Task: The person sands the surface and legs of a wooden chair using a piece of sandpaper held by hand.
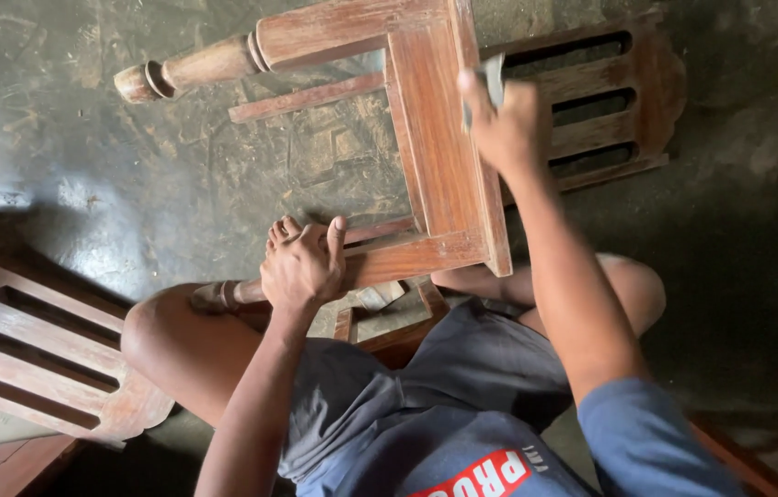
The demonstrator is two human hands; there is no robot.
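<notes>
Dusty grey floor (131, 166); slatted chair-back (39, 359)

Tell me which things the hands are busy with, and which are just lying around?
In use:
- wooden chair, tipped on its side
- grey sanding piece, pressed to the chair by the right hand
- chair leg, gripped by the left hand

Lying about:
- second slatted chair back, at the left
- wood strip, bottom left corner
</notes>
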